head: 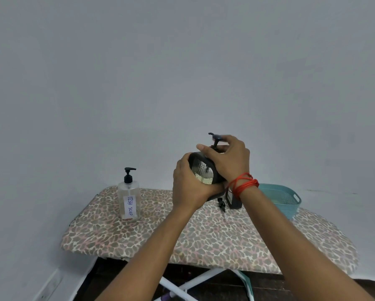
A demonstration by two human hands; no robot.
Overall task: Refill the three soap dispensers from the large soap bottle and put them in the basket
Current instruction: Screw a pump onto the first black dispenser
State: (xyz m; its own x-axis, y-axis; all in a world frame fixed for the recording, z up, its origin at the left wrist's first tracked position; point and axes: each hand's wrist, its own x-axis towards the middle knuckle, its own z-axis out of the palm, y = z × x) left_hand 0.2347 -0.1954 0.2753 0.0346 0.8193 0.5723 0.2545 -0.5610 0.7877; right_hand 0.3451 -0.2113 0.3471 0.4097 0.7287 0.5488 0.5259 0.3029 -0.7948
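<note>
Left hand (188,187) is wrapped round the lower end of a dark pump bottle (204,172), fingers curled under it, solid grip. Right hand (230,161) is up at the neck, fingers and thumb closed round the collar just below the pump head (216,137), which sticks up above the knuckles. The bottle is held in the air over the far edge of the ironing board (204,240), tipped so its base faces the camera. There's a red string (243,183) looped a few times round the right wrist.

Right under the hands, near the middle of the far edge, a black container (234,200) sits on the board, mostly hidden behind the right wrist, so I can't say much about it. Just beside it on the left a small black pump piece (221,205) lies on the leopard-print cover.

Further out, a clear dispenser (129,198) with a black pump and a "DISH SOAP" label stands upright by the far left corner, looking close to empty. The teal basket (288,198) sits at the far right edge, and I can't tell what's in it, if anything.
</note>
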